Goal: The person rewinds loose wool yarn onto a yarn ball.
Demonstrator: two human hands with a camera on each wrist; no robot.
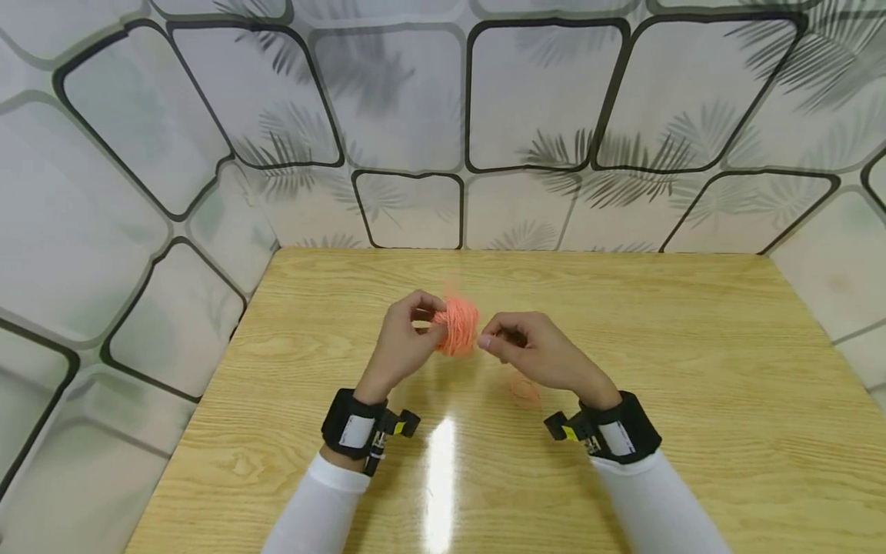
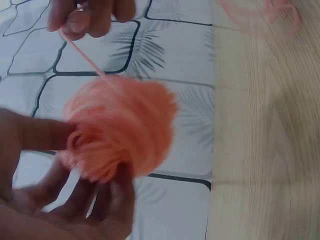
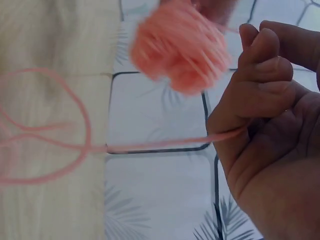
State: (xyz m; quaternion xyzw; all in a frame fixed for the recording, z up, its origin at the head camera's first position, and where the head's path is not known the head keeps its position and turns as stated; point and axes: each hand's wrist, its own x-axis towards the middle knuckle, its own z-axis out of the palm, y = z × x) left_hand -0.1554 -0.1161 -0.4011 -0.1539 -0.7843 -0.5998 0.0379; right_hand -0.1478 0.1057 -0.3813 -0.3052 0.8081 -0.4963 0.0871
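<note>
A wound ball of coral-pink yarn [image 1: 460, 327] is held above the table by my left hand [image 1: 404, 338], whose thumb and fingers grip its left end. In the left wrist view the looped end of the yarn ball [image 2: 125, 125] sits between those fingertips. Just to the right, my right hand [image 1: 543, 350] pinches the yarn strand [image 2: 85, 55] between thumb and index finger, and the strand runs taut to the ball. The right wrist view shows the tail [image 3: 165, 145] leaving that hand under its curled lower fingers.
Loose loops of the same yarn [image 1: 526, 391] lie on the wooden table [image 1: 692, 369] below my right hand. A patterned wall covering [image 1: 415, 208] with dark outlines and leaf prints rises behind the table and at its left side.
</note>
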